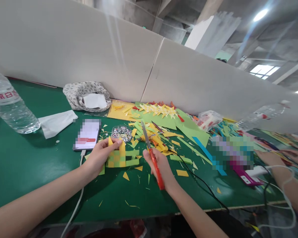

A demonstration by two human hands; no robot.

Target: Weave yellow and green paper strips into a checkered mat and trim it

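Between the thumb and fingers of my left hand [100,155] is a woven paper piece [116,159], a yellow and green check with loose green strips sticking out to the right. My right hand [161,167] is closed around red-handled scissors [152,158], whose blades point up and away from me. The scissors are apart from the woven paper. Beyond my right hand lies a yellow glue gun [157,141] with a black cord, among paper scraps. A round clear case [121,133] of small googly eyes sits just past the woven piece.
Left are a phone [88,134] on a white cable, a tissue [56,124] and a large water bottle [12,104]. Green paper sheets [164,120] bear a pointed yellow paper craft [159,110]. Another person's hands [268,157] are at the right. A pale partition [89,49] stands behind.
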